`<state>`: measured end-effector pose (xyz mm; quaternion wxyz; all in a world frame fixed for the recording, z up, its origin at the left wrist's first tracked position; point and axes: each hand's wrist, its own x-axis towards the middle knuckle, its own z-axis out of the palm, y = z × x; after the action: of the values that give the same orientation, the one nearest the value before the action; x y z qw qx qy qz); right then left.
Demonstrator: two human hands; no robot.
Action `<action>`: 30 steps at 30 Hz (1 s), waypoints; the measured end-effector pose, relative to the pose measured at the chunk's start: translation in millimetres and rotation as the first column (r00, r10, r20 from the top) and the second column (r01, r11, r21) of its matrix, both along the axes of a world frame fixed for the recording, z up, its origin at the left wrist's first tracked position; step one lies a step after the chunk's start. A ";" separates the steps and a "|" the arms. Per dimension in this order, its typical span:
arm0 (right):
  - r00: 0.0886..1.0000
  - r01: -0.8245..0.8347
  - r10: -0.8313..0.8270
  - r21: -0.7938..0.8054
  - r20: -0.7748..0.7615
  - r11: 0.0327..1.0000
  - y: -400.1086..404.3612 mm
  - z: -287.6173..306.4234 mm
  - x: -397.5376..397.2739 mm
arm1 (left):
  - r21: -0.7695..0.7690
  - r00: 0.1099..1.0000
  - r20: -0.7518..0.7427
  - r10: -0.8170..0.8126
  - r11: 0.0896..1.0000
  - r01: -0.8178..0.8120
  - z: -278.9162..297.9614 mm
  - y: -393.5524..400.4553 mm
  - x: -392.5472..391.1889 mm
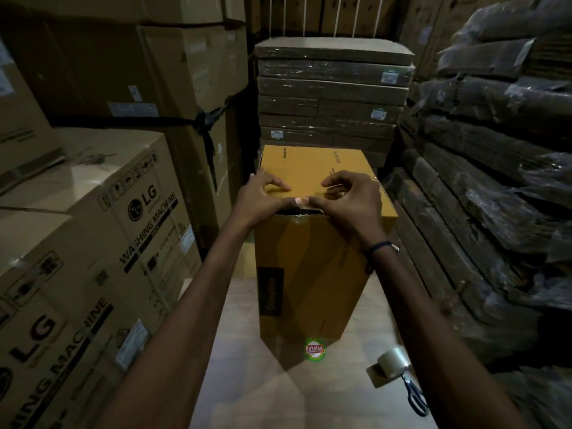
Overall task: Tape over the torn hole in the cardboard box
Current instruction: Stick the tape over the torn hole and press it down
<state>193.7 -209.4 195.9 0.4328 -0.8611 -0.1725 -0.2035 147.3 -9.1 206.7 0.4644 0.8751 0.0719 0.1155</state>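
A tall yellow-brown cardboard box (312, 274) stands upright on the floor in front of me. A dark torn hole (294, 212) gapes at its near top edge. My left hand (263, 196) and my right hand (349, 196) both rest on the box top at that edge, thumbs meeting and pressing down just above the hole, fingers curled onto the top face. Clear tape seems to lie under the fingers, glinting near the right hand. A roll of clear tape (393, 362) sits on the floor at the lower right, beside black-handled scissors (414, 394).
Large washing-machine cartons (93, 258) are stacked on the left. Plastic-wrapped flat packs (331, 97) are piled behind the box. Dark wrapped bundles (495, 181) line the right. A narrow strip of light floor (247, 351) runs toward me.
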 end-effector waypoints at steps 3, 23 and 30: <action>0.999 0.032 -0.033 -0.022 -0.023 0.999 2.4 -0.6 5.4 | -0.070 0.999 -0.044 0.007 0.997 -0.010 -1.1 -0.6 7.0; 0.999 0.028 -0.029 0.052 0.020 0.998 1.8 -11.3 0.1 | -0.318 0.995 0.043 -0.087 0.943 0.096 -10.7 8.9 3.2; 0.999 0.020 -0.022 0.062 0.030 0.998 -5.0 -10.3 0.9 | -0.273 0.989 0.092 -0.111 0.953 0.133 -18.3 13.5 0.2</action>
<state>194.6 -214.4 185.6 0.4542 -0.8460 -0.1634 -0.2263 147.5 4.4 188.4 0.5917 0.7987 0.0155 0.1084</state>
